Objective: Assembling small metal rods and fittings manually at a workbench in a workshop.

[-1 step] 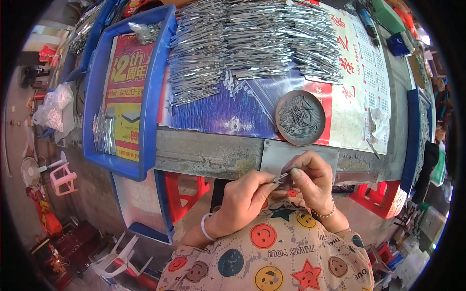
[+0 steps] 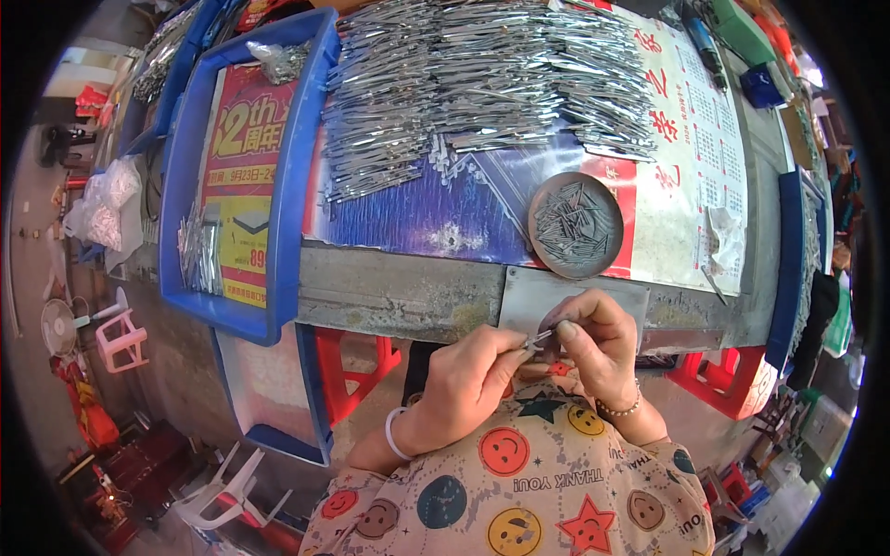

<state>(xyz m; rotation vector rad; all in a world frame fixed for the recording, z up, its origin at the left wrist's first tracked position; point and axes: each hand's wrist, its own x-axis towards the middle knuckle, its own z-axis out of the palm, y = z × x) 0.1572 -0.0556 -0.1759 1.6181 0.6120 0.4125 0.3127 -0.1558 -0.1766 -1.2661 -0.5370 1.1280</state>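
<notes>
In front of my body both hands meet just over the table's near edge. My left hand (image 2: 464,375) is closed, thumb and fingertips pinching one end of a small thin metal piece (image 2: 538,339). My right hand (image 2: 598,350) pinches at its other end. Fingertips cover much of it, so its exact kind cannot be made out. Beyond my right hand, a round brown bowl (image 2: 609,202) holds many short grey metal pins (image 2: 570,222). Farther back, long slim metal strips (image 2: 491,79) lie heaped in rows across the table.
A blue tray (image 2: 286,232) on the left holds some metal strips and a plastic bag. Under my hands lies a flat metal plate (image 2: 519,298) at the table edge (image 2: 399,292). Red stools (image 2: 357,371) stand below; another blue tray (image 2: 788,269) is at the right.
</notes>
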